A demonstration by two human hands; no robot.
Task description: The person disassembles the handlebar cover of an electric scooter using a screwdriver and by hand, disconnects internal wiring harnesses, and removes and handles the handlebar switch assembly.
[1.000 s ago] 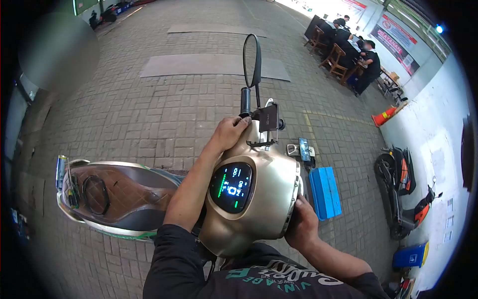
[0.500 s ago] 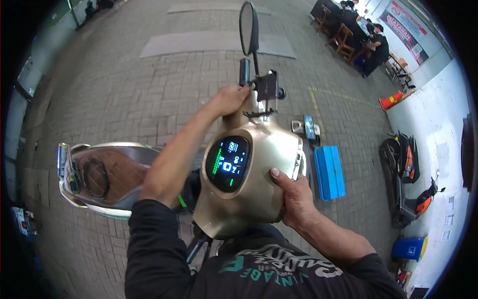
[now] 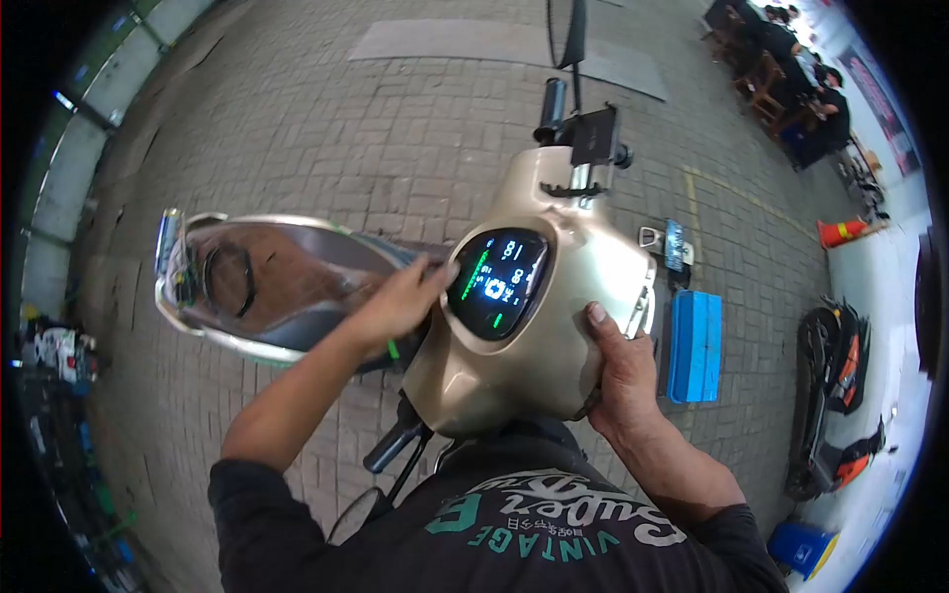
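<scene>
The gold handlebar cover (image 3: 583,247) of a scooter sits in front of me, with a lit digital display (image 3: 499,284) set into it. My right hand (image 3: 625,371) grips the cover's right side, thumb lying on top and the other fingers hidden beneath. At the cover's left edge, beside the display, is my left hand (image 3: 400,304); it is slightly blurred, its fingers stretched out, and holds nothing visible. A phone holder (image 3: 594,136) stands on the far part of the handlebar, near a black grip (image 3: 552,104). The nearer grip (image 3: 393,447) shows below the cover.
The scooter's open seat compartment (image 3: 287,272) extends to the left. A blue box (image 3: 695,346) lies on the paving to the right, near an orange cone (image 3: 842,233) and a parked scooter (image 3: 835,395). Several people (image 3: 830,111) sit at a table at the far right.
My left hand has come back from the far end of the handlebar to the display's left edge. My right hand still holds the cover. The view has shifted, and the near grip shows more.
</scene>
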